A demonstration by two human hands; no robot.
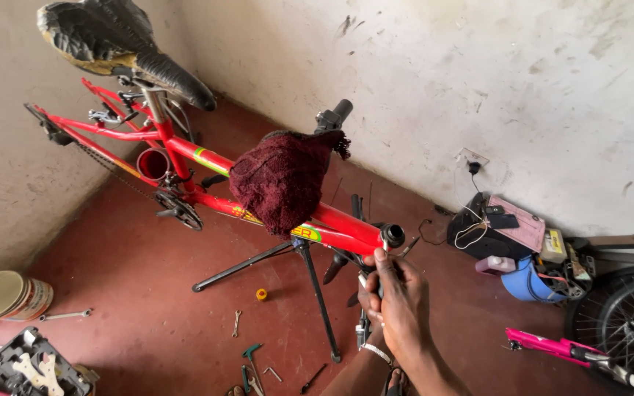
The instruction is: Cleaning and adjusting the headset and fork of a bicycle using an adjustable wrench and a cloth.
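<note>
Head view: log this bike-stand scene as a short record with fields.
Setting: red floor, whitewashed walls
Bike: red frame clamped on a black repair stand, saddle worn
Cloth: dark red towel draped over the top tube
Hands: both hands, right hand in front, left hand behind, at the head tube; grip unclear
Floor items: spanners, paint tin, toolbox

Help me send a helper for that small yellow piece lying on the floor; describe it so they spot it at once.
Start at the red bicycle frame clamped on the black repair stand. Look down at the red floor between the stand's spread legs. The small yellow piece lies there alone, round and bright, unlike the grey wrench nearby.
</note>
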